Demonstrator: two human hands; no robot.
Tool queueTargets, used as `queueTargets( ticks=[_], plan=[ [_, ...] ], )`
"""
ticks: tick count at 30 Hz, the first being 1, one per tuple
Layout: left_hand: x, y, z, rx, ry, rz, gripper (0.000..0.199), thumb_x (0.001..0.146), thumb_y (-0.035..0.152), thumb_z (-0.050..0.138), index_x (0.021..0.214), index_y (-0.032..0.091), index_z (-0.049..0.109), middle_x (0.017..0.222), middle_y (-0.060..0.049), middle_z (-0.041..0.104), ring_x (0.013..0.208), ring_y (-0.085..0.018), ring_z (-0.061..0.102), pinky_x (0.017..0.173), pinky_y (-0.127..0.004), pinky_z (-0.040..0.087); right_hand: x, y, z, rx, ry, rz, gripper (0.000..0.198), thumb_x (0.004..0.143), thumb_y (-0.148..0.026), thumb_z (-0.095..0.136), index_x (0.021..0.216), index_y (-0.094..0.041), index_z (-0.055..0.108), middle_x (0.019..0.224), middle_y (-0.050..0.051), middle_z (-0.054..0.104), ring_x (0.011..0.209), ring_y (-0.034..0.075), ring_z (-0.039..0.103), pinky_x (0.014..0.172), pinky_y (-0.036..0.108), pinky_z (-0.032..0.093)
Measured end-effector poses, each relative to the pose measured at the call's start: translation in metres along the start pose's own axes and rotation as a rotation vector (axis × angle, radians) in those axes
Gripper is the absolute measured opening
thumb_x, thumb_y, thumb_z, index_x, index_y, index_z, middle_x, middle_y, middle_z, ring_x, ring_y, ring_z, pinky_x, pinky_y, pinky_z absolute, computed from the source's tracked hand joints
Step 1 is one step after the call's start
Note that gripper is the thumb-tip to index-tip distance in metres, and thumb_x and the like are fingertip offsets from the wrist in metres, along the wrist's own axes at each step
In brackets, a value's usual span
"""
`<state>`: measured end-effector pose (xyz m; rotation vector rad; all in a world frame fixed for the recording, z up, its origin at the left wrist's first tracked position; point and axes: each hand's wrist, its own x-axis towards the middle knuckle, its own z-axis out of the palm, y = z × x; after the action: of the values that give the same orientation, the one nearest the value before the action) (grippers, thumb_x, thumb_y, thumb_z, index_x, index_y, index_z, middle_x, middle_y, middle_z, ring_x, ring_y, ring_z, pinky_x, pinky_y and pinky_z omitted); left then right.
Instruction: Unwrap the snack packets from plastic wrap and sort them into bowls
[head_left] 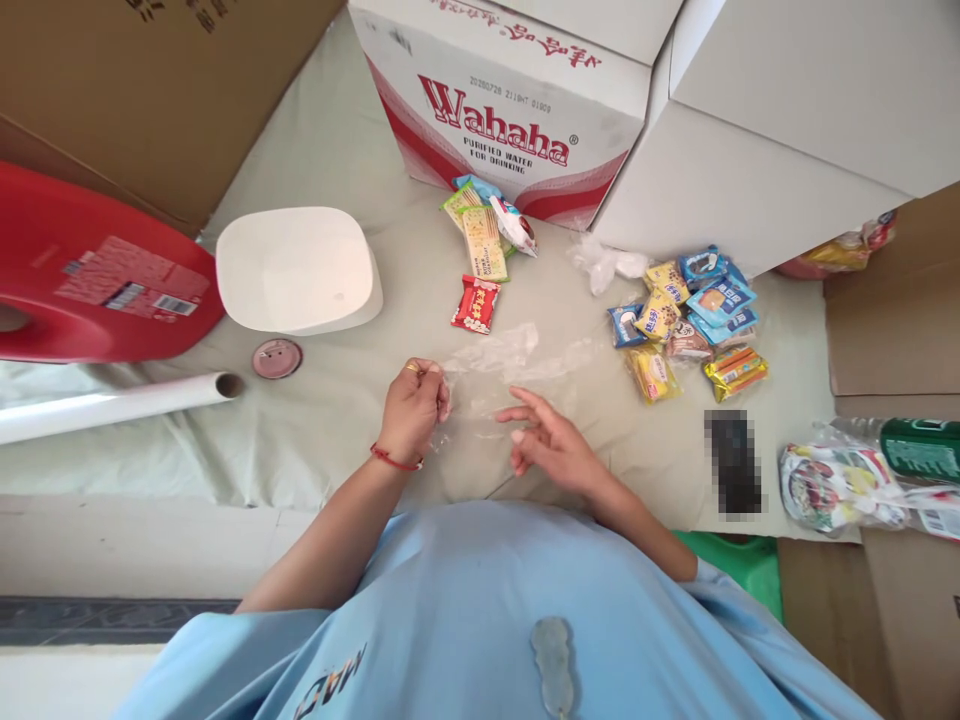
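Note:
My left hand point(417, 408) is closed on the edge of a clear plastic bag point(491, 385) that lies in front of me. To its right is my right hand point(546, 440), fingers apart and pointing left over the bag's near side; nothing shows in it. Just beyond the bag lies a red snack packet point(476, 305). Behind that, several green-edged cracker packets point(484, 240) and a white-and-blue packet point(514, 222) rest in a pile. A heap of small snack packets point(686, 320), mostly blue and yellow, sits off to the right.
At the left are a white plastic tub point(300, 315), a round pink lid point(277, 358), a white tube point(112, 405) and a red jug point(97, 270). A Wahaha carton point(510, 120) and white boxes point(750, 170) stand behind. A pixelated dark object point(733, 465) lies right.

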<state>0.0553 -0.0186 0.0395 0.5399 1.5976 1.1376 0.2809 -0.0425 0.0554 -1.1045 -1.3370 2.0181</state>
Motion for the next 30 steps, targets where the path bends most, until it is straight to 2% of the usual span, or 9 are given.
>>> queueTargets(
  ticks=[4, 7, 11, 13, 15, 18, 21, 26, 30],
  plan=[
    [-0.004, -0.011, -0.010, 0.095, -0.029, -0.032, 0.016, 0.089, 0.036, 0.057, 0.084, 0.024, 0.047, 0.059, 0.007, 0.051, 0.040, -0.010, 0.042, 0.039, -0.023, 0.031, 0.006, -0.014, -0.026, 0.309, 0.198, 0.049, 0.064, 0.092, -0.048, 0.073, 0.147, -0.029, 0.048, 0.112, 0.004, 0.074, 0.057, 0.007, 0.058, 0.048, 0.020, 0.052],
    [-0.006, -0.016, -0.021, 0.206, 0.085, 0.070, 0.021, 0.089, 0.041, 0.060, 0.093, 0.024, 0.049, 0.076, 0.002, 0.060, 0.056, -0.013, 0.056, 0.047, -0.025, 0.040, 0.010, -0.018, -0.039, 0.323, 0.361, -0.037, 0.062, 0.085, -0.045, 0.079, 0.141, -0.031, 0.055, 0.117, 0.003, 0.073, 0.067, 0.008, 0.064, 0.058, 0.023, 0.058],
    [-0.018, -0.010, -0.032, 0.608, 0.428, 0.661, 0.031, 0.082, 0.028, 0.068, 0.110, 0.020, 0.058, 0.113, -0.011, 0.064, 0.107, -0.025, 0.064, 0.083, -0.040, 0.054, 0.008, -0.007, -0.034, 0.023, 0.464, -0.195, 0.030, 0.094, -0.041, 0.070, 0.120, -0.028, 0.068, 0.114, 0.004, 0.071, 0.080, 0.013, 0.069, 0.074, 0.031, 0.063],
    [-0.024, -0.004, -0.030, 0.814, 0.365, 0.970, 0.025, 0.082, 0.018, 0.065, 0.107, 0.021, 0.064, 0.113, -0.011, 0.068, 0.118, -0.028, 0.062, 0.099, -0.047, 0.049, 0.007, -0.001, -0.026, -0.255, 0.460, -0.317, 0.018, 0.100, -0.036, 0.060, 0.110, -0.025, 0.072, 0.105, 0.005, 0.071, 0.084, 0.016, 0.069, 0.078, 0.035, 0.063],
    [-0.027, -0.001, -0.025, 0.976, 0.117, 1.127, 0.021, 0.087, 0.013, 0.059, 0.101, 0.025, 0.068, 0.108, -0.007, 0.074, 0.123, -0.027, 0.062, 0.108, -0.049, 0.042, 0.007, 0.005, -0.019, -0.564, 0.434, -0.469, 0.020, 0.102, -0.028, 0.055, 0.109, -0.024, 0.073, 0.108, 0.008, 0.072, 0.097, 0.021, 0.069, 0.089, 0.042, 0.062],
    [-0.019, -0.004, -0.015, 1.155, -0.139, 0.996, 0.030, 0.095, 0.021, 0.053, 0.119, 0.025, 0.070, 0.139, -0.011, 0.069, 0.142, -0.030, 0.053, 0.118, -0.053, 0.033, 0.010, 0.012, -0.019, -0.938, 0.367, -0.549, 0.032, 0.100, -0.021, 0.052, 0.127, -0.023, 0.071, 0.137, 0.014, 0.066, 0.130, 0.029, 0.057, 0.112, 0.055, 0.050],
    [-0.005, -0.015, -0.017, 1.243, -0.167, 0.730, 0.053, 0.100, 0.037, 0.046, 0.149, 0.019, 0.054, 0.164, -0.019, 0.046, 0.153, -0.036, 0.041, 0.122, -0.062, 0.024, 0.010, 0.020, -0.033, -1.113, 0.340, -0.422, 0.044, 0.100, -0.022, 0.053, 0.143, -0.018, 0.061, 0.159, 0.019, 0.048, 0.149, 0.034, 0.040, 0.122, 0.062, 0.039],
    [0.003, -0.031, -0.043, 1.175, -0.167, 0.660, 0.061, 0.101, 0.048, 0.042, 0.156, 0.022, 0.045, 0.169, -0.017, 0.038, 0.158, -0.036, 0.030, 0.127, -0.065, 0.015, -0.010, 0.027, -0.063, -1.106, 0.451, -0.350, 0.042, 0.102, -0.030, 0.052, 0.141, -0.019, 0.062, 0.155, 0.020, 0.050, 0.145, 0.035, 0.044, 0.118, 0.065, 0.041],
    [0.001, -0.025, -0.056, 0.945, -0.071, 0.713, 0.050, 0.095, 0.049, 0.055, 0.136, 0.022, 0.063, 0.154, -0.015, 0.054, 0.151, -0.034, 0.041, 0.124, -0.056, 0.032, -0.019, 0.012, -0.055, -1.033, 0.484, -0.475, 0.032, 0.103, -0.027, 0.051, 0.129, -0.024, 0.069, 0.132, 0.016, 0.065, 0.125, 0.031, 0.057, 0.108, 0.056, 0.050]
  ],
)
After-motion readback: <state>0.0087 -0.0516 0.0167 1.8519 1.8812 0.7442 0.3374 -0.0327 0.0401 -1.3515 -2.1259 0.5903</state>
